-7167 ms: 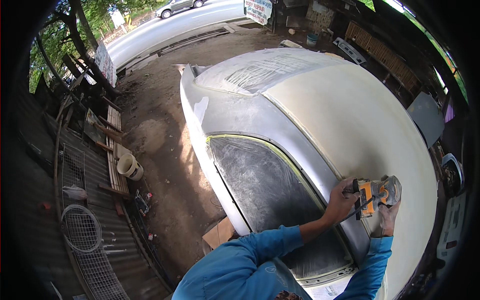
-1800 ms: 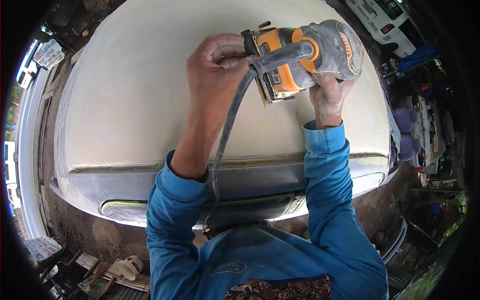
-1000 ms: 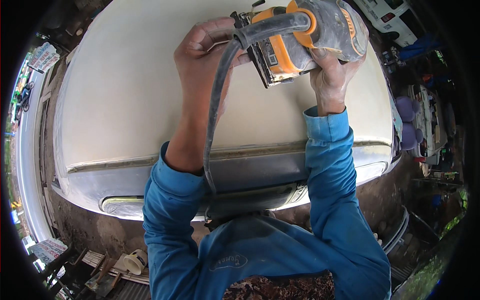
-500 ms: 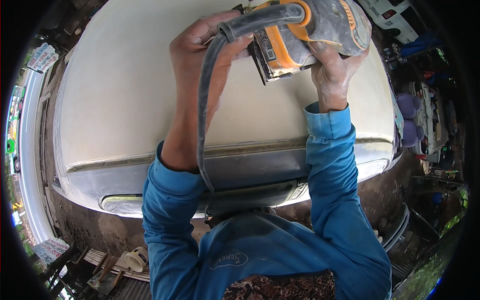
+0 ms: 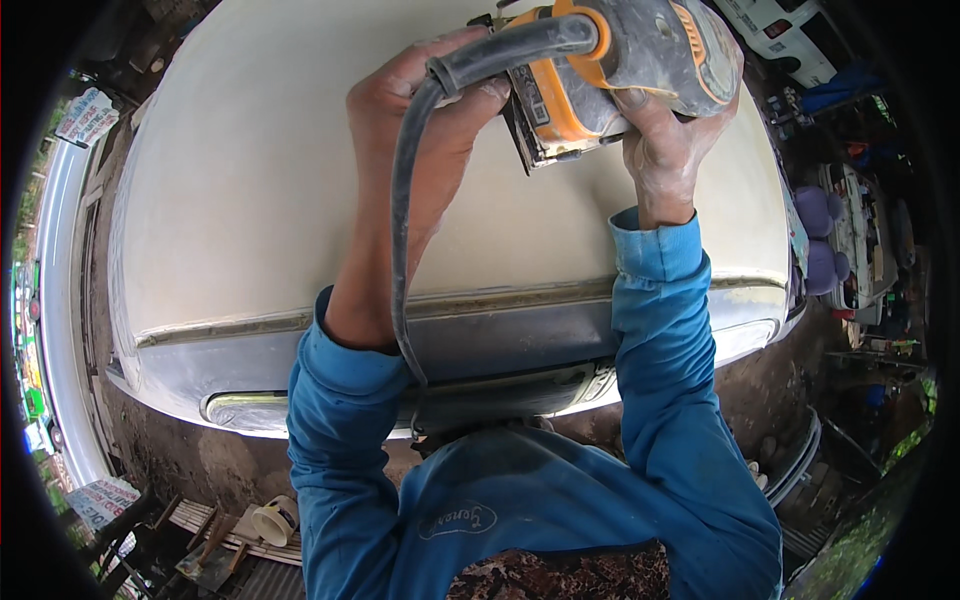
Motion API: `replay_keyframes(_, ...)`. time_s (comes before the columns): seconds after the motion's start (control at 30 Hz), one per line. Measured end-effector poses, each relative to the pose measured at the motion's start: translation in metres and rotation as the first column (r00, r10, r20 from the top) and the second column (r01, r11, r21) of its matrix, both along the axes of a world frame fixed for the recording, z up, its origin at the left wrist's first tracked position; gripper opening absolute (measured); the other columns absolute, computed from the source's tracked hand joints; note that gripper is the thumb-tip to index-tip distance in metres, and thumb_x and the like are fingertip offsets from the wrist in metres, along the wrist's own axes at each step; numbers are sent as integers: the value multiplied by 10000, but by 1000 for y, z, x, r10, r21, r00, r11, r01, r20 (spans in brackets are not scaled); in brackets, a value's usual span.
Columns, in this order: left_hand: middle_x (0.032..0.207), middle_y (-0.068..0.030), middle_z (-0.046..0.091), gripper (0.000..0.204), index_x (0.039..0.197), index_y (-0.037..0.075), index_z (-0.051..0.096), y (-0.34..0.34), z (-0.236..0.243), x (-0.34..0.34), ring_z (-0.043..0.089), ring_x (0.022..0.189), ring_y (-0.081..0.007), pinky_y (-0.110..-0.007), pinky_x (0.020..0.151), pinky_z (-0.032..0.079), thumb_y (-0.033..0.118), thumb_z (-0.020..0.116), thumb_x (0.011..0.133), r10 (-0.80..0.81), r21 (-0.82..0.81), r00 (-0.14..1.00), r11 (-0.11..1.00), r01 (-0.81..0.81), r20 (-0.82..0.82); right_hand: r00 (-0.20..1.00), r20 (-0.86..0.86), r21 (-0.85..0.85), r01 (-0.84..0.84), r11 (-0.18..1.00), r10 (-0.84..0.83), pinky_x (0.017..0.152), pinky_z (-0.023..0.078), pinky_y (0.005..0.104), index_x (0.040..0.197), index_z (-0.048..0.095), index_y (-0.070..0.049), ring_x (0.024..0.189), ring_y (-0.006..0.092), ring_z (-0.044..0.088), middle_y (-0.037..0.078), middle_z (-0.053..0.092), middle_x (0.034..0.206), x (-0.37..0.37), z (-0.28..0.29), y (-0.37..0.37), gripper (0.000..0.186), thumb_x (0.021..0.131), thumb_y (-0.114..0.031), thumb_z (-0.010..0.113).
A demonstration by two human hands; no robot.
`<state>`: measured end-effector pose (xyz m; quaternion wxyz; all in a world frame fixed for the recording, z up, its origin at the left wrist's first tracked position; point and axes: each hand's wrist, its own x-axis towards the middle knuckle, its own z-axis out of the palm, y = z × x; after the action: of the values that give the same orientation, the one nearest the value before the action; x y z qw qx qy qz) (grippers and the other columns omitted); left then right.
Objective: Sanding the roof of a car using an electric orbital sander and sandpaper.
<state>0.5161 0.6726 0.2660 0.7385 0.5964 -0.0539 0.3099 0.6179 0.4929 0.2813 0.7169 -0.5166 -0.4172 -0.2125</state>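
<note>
An orange-and-grey power sander (image 5: 650,55), dusty and tipped on its side, is held above the pale cream roof (image 5: 240,180) of a car. My left hand (image 5: 420,120) has its fingers curled at the sander's flat pad end, where some fingertips are hidden. My right hand (image 5: 670,150), whitened with dust, grips the motor housing from below, thumb on the casing. A thick grey cord (image 5: 402,230) loops off the sander's left and hangs down past my left forearm toward my body.
A grooved seam (image 5: 500,295) and grey side panel cross the car below my hands. A white vehicle (image 5: 775,30), purple objects (image 5: 815,220) and clutter line the right. A road (image 5: 65,230) and signboards lie left; a bucket (image 5: 275,520) and planks sit lower left.
The view has turned to face across the roof since the oldest frame. Since 1.8 seconds ago the sander and both hands have moved farther up; in the last half second they shifted slightly.
</note>
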Motion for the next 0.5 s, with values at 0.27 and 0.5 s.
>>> replay_keyframes(0.27, 927, -129, 728, 307, 1109, -69, 674, -6, 2, -3, 693, 853, -146, -267, 777, 575, -18, 736, 812, 79, 13, 996, 997, -78, -52, 1000, 16, 4, -6, 1000, 6, 953, 566, 396, 1301, 480, 13, 1057, 256, 673, 162, 643, 1172, 0, 1, 2, 769, 650, -88, 877)
replay_keyframes(0.5, 954, -144, 722, 301, 1095, -77, 663, -5, -1, -3, 697, 916, -184, -285, 814, 571, -26, 729, 806, -15, 5, 996, 1000, 16, -85, 999, 31, 21, 31, 999, -32, 958, 563, 392, 1310, 449, -2, 1074, 249, 661, 154, 623, 1191, 6, -3, -3, 812, 630, -65, 888)
